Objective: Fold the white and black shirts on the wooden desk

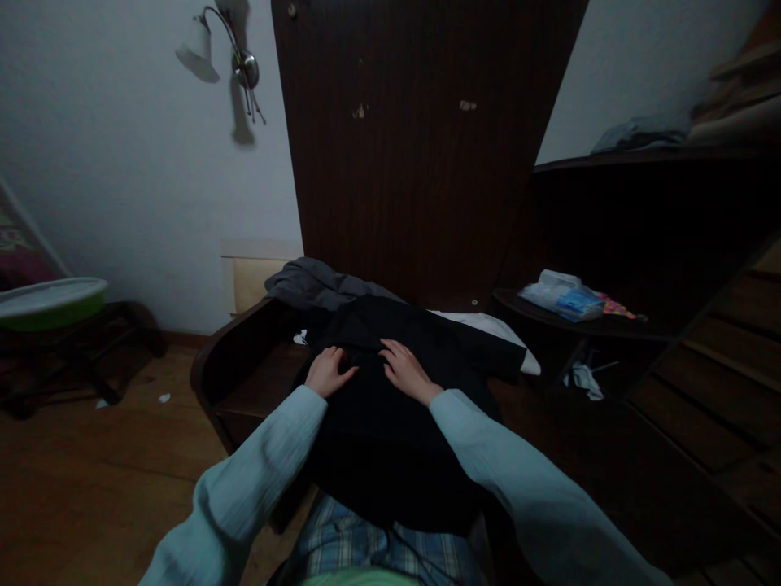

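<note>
A black garment [390,431], with what looks like a short sleeve spread to the right, lies over a dark wooden piece of furniture and hangs toward my lap. On its left part rests my left hand [328,373], fingers slightly bent and thumb apart. My right hand [407,373] lies on the cloth's upper middle, fingers stretched out. Both hands touch the fabric without visibly gripping it. Behind the garment is a bunched grey cloth [326,283]. White cloth [485,324] shows from beneath it at the right.
The dark wooden furniture [247,370] has a curved left arm. To the right, a shelf [652,330] carries a clear and blue plastic packet [565,297]. A green basin [54,309] sits on a stand at far left. A wall lamp [198,50] hangs above.
</note>
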`<state>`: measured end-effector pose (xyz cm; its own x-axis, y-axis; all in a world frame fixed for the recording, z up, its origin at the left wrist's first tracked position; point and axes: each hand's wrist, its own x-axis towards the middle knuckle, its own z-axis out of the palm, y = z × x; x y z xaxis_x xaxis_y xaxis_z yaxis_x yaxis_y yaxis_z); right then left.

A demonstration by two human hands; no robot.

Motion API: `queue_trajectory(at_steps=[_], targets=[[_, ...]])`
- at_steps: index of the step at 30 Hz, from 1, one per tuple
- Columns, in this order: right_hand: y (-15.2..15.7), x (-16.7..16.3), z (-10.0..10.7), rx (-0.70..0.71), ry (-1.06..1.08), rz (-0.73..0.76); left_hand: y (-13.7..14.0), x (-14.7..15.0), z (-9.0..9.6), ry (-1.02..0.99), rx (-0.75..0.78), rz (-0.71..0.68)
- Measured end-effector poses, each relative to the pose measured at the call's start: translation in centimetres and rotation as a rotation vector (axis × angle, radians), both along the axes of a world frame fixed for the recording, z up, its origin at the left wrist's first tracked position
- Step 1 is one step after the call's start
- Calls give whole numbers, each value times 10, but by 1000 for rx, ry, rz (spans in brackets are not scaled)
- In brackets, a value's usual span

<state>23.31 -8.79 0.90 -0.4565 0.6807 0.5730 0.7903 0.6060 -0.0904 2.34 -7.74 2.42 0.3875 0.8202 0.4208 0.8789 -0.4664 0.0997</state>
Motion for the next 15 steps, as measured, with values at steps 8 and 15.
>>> queue_trajectory(at_steps=[8,15], targets=[[0,3,0,-87,-32,-7,2,-3,2,-12,-40,43],[3,4,-3,-135,-35,-20,-2,-1,4,31,-57,68]])
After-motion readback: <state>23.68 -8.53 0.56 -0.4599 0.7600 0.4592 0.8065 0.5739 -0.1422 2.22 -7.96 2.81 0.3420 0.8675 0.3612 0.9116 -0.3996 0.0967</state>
